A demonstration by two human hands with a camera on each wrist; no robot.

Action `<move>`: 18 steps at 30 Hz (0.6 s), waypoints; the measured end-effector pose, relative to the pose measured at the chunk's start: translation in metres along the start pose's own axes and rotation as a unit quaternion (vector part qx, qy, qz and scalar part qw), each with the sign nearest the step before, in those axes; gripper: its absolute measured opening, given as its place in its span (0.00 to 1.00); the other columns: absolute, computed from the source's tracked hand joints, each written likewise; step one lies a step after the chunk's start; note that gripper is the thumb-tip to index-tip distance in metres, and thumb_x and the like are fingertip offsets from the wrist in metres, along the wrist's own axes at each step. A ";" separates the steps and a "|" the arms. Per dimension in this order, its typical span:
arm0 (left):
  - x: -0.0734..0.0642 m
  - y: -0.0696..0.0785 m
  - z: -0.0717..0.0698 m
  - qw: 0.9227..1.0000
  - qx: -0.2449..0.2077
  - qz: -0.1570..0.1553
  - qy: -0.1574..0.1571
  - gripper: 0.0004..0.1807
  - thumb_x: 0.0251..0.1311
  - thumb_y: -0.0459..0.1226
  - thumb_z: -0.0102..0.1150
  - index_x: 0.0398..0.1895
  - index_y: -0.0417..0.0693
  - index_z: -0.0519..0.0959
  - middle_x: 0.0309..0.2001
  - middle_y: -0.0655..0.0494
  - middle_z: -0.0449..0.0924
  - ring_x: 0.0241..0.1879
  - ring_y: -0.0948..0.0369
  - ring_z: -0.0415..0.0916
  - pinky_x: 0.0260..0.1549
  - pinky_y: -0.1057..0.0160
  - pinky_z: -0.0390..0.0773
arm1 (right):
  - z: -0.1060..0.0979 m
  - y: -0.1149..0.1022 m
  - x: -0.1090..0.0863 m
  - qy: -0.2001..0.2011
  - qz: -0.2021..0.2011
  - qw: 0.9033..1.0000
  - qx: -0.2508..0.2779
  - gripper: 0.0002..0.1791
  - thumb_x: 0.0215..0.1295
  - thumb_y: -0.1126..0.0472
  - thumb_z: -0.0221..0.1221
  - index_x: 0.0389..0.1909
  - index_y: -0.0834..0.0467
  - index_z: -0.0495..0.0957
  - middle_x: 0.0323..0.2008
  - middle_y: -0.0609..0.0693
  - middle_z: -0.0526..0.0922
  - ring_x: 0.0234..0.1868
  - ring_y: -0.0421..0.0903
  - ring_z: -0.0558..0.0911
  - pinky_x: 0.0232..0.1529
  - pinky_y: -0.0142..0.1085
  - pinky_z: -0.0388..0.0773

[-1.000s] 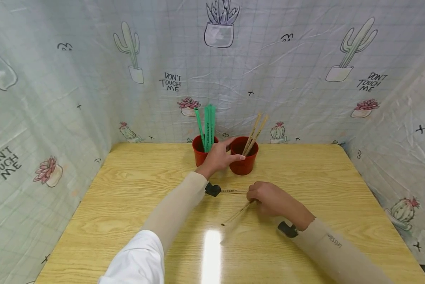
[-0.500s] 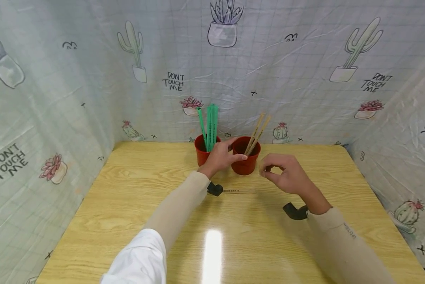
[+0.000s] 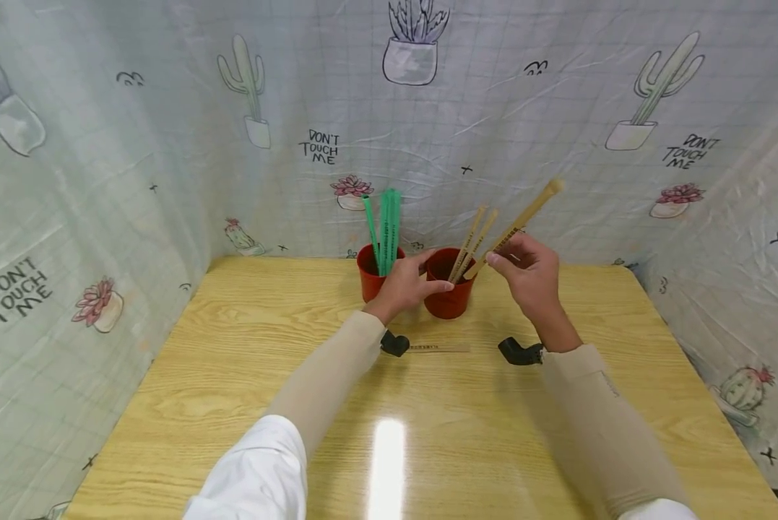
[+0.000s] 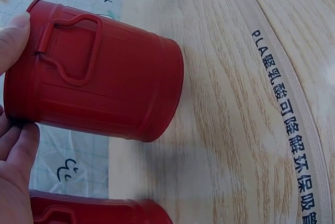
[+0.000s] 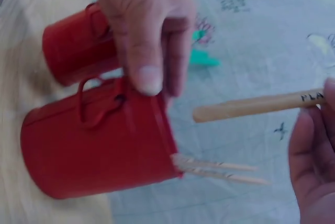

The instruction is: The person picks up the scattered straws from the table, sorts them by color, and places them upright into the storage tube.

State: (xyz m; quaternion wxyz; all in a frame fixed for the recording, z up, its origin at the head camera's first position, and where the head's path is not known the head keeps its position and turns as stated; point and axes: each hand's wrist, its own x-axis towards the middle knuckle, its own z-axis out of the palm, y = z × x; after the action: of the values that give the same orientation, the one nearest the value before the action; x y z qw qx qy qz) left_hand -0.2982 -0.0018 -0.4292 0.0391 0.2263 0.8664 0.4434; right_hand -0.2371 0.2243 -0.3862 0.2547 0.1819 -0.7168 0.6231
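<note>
My left hand grips the rim of the right-hand red bucket, thumb and fingers spread around it; the left wrist view shows the bucket's wire handle. Two thin tan straws lean inside this bucket. Between thumb and fingers, my right hand pinches a thicker tan straw printed with dark letters. It slants, its lower end close to the bucket's rim in the right wrist view. Another printed tan straw lies on the table in front of the buckets.
A second red bucket, holding several green straws, stands just left of the first. Behind the wooden table hangs a printed cloth, which also runs along both sides. Black wrist mounts stick out below the hands.
My right hand has lifted a tan straw from the table, moved up and back, and turned it upright beside the right-hand bucket. My left hand has kept its grip on the rim.
</note>
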 end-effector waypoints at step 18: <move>-0.003 -0.003 0.000 0.999 -0.026 0.027 -0.004 0.42 0.63 0.46 0.74 0.78 0.47 0.68 0.73 0.46 0.74 0.73 0.45 0.73 0.71 0.46 0.76 | 0.022 0.049 -0.013 0.055 0.138 0.976 -0.162 0.10 0.71 0.63 0.65 0.41 0.68 0.84 0.37 0.59 0.84 0.34 0.38 0.80 0.36 0.28 0.76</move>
State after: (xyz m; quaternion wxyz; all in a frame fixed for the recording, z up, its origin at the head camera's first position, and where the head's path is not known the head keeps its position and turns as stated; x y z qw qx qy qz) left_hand -0.2959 -0.0043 -0.4321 0.0360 0.2500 0.8482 0.4655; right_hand -0.2581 0.2097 -0.4347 0.2310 0.0028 -0.8113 0.5370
